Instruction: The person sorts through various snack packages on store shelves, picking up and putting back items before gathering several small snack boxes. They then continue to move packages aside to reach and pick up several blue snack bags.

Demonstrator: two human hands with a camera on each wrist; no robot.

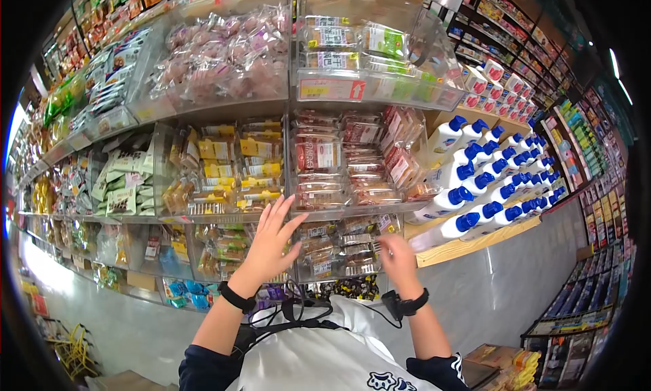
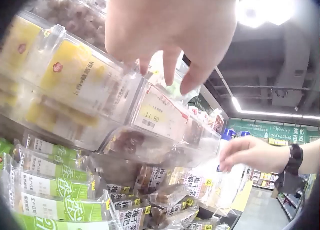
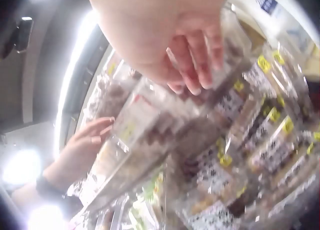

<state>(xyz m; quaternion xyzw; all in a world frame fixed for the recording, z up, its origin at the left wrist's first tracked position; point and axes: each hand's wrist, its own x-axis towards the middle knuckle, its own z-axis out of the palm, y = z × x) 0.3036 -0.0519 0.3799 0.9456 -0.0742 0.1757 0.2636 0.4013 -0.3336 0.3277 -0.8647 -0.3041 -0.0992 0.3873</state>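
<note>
My left hand is held up with fingers spread, its fingertips overlapping the front lip of the middle shelf. Behind it sit packets with yellow labels and, to the right, red-labelled clear packs. Lower and to the right is my right hand, fingers loosely bent, at the right end of the lower bin. Clear packets with black lettering and yellow stickers lie close below its fingers in the right wrist view. No item shows in either hand. A price card hangs below my left fingers in the left wrist view.
White bottles with blue caps stand in rows on a wooden shelf to the right. Clear plastic dividers and lips edge the bins. Pale green packets fill a bin at left. Grey floor shows beyond the shelf.
</note>
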